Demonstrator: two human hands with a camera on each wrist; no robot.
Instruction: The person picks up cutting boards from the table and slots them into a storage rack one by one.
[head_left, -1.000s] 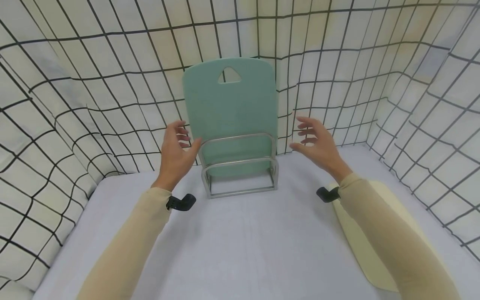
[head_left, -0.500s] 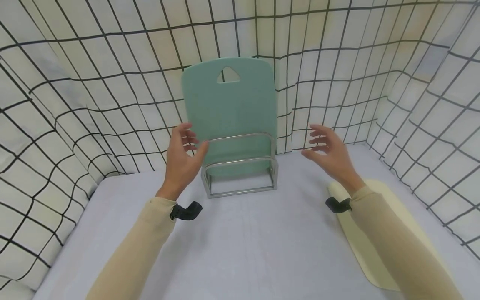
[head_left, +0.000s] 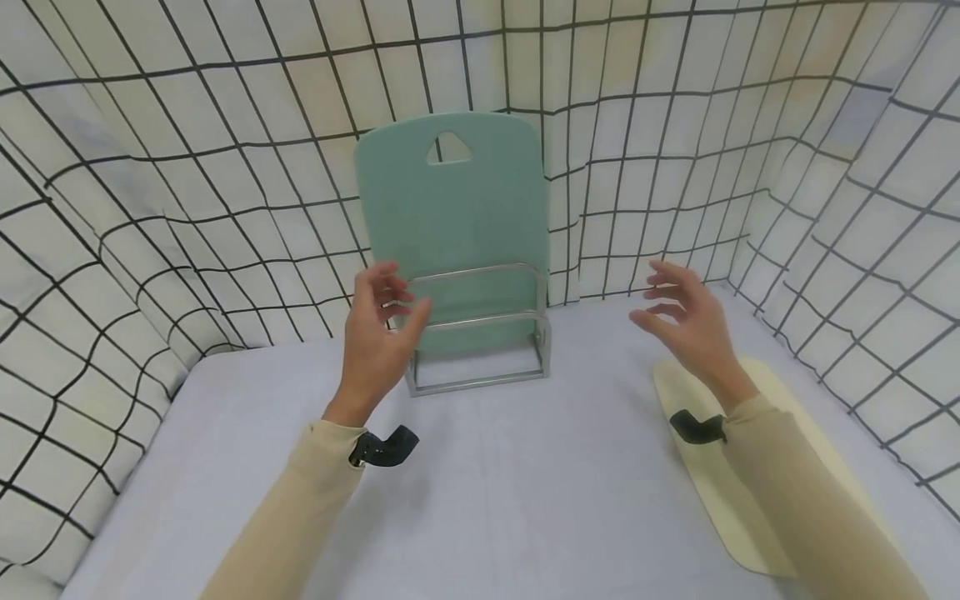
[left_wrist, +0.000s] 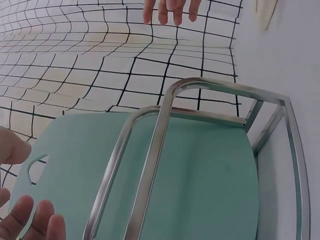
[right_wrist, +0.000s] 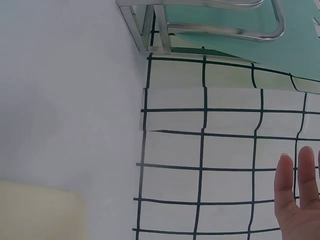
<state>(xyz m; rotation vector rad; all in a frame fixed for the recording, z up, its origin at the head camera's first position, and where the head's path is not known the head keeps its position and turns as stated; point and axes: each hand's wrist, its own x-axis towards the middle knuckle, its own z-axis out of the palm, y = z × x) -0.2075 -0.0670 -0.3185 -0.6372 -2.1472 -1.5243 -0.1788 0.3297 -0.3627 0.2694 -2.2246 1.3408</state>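
A green cutting board (head_left: pixel 457 208) with a cut-out handle hole stands upright in a metal rack (head_left: pixel 480 383). In front of the rack's left side, as the head view has it, is my left hand (head_left: pixel 378 342), fingers loosely bent and holding nothing. The left wrist view shows the rack's two bent bars (left_wrist: pixel 150 165) crossing before the board, apart from the fingers. My right hand (head_left: pixel 690 325) hovers to the right of the rack, fingers relaxed and nothing in them. Below it lies a cream-coloured board (head_left: pixel 705 450), partly hidden by the right forearm.
A white cloth with a black grid (head_left: pixel 645 183) rises behind and at both sides. The pale table surface (head_left: pixel 525 483) spreads in front of the rack. Each wrist carries a black camera mount (head_left: pixel 386 447).
Both hands have moved rightward and slightly nearer to me, the right one farther from the rack. The green cutting board and rack stay in place; the view shifts slightly.
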